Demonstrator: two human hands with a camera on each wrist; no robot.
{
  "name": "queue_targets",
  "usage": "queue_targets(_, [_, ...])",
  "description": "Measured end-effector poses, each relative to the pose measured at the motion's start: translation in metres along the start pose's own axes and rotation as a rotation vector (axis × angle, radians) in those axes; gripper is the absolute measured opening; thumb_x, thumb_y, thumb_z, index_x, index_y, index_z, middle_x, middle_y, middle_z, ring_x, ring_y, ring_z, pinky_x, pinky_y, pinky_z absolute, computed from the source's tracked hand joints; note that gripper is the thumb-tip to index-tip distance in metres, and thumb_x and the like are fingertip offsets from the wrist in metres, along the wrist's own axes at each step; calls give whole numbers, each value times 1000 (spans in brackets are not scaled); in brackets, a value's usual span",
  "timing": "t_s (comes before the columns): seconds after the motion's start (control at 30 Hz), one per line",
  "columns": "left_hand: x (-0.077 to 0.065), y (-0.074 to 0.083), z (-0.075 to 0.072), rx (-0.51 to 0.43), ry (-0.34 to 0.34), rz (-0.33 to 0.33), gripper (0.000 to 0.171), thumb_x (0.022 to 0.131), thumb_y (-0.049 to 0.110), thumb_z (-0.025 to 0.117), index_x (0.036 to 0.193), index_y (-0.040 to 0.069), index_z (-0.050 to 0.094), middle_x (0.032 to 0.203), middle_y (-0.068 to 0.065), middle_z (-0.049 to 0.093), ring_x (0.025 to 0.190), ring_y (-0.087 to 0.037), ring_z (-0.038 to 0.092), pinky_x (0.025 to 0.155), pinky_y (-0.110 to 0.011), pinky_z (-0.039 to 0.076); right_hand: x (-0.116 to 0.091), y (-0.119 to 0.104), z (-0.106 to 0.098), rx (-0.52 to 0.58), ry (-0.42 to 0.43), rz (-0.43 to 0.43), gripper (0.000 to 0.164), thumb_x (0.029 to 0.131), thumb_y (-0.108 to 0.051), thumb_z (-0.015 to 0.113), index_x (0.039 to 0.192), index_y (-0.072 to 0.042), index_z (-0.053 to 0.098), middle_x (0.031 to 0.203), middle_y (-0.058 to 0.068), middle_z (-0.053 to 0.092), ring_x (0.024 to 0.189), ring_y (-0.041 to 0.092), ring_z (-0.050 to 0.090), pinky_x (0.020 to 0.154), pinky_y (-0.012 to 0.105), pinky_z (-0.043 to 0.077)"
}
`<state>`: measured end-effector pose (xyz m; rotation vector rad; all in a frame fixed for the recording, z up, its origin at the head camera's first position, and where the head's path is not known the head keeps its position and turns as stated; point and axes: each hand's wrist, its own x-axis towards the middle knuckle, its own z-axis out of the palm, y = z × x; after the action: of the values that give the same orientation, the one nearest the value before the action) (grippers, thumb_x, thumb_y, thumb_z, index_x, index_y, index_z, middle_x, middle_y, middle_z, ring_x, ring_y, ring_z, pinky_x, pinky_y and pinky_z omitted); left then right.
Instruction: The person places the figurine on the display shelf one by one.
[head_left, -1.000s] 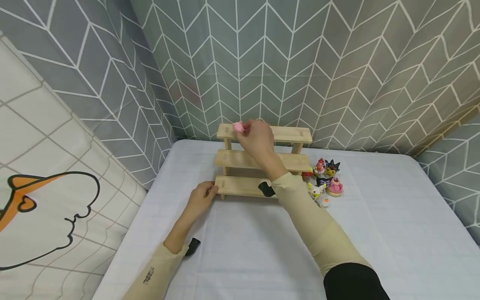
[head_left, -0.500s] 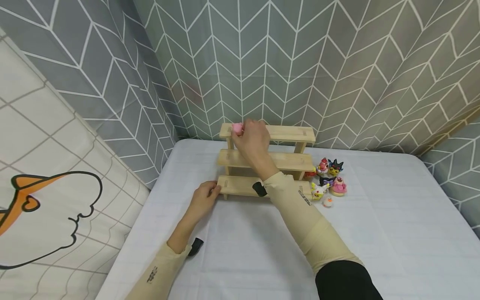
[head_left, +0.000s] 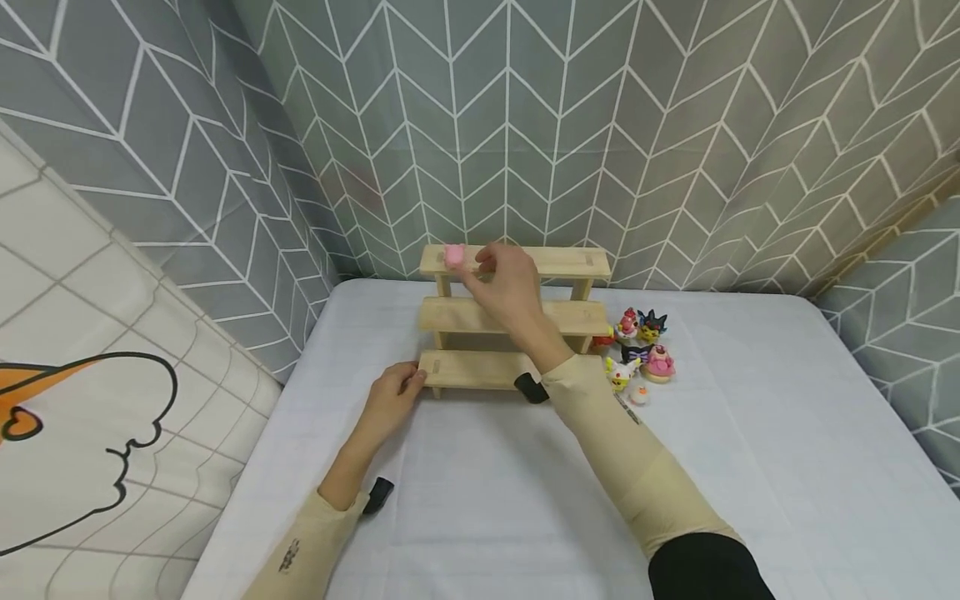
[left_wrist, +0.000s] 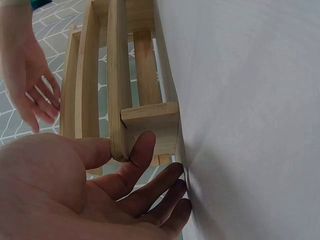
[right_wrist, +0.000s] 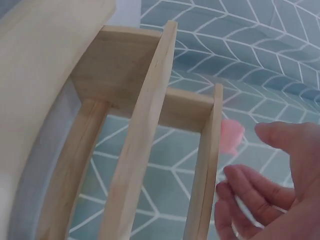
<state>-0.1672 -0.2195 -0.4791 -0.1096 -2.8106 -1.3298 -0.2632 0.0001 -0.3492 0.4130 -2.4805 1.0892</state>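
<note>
Released by the parted right grip (head_left: 510,281), the pink figurine (head_left: 454,256) is now being borne by the top shelf (head_left: 566,262), at left; the bottom shelf (head_left: 472,369) is still being pinched by the left grip (head_left: 392,395).

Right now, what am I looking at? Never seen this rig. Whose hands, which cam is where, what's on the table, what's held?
No machine here, only a person's left hand and right hand, both bare. The wide picture comes from a head-worn camera looking forward and down; the two close-ups come from cameras on each wrist. On the white-covered table is a three-tier wooden stand, with small figures grouped by its right end. The left hand grips the left end of the lowest shelf. The right hand holds nothing: the right-wrist view shows a gap between it and the pink figure on the top shelf.
</note>
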Motion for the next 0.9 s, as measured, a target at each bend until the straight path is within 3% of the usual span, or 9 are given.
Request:
queue_targets(0.27, [-2,0,-1,3,1,7,28,110,21,55,98,-1,68,144,-28,60,141,-48,51,119,-60,39,-26,27,-31,159,82,-15,21,94,-22,80,104,-4,75,95,11,79,95,30,74,86,45,62])
queue_targets(0.47, [-1,0,0,-2,-11,19,30,111,23,54,102,-2,69,145,-29,59,142,-48,50,118,-61,40,-49,50,-60,161,145,-17,16,94,-18,79,105,-5,77,93,10,79,89,29,76,78,45,63])
queue_targets(0.67, [1,-2,-1,0,-14,27,30,111,22,54,102,-3,68,144,-30,59,141,-48,51,118,-60,40,-74,74,-85,141,197,33,13,94,-15,78,104,-6,78,91,8,78,85,23,74,76,44,64])
queue_targets(0.9, [1,-2,-2,-2,-19,39,30,111,22,55,104,-4,68,143,-31,60,140,-48,52,118,-60,41,-107,114,-113,29,251,105,12,95,-16,78,103,-8,80,90,8,79,77,10,70,72,21,58])
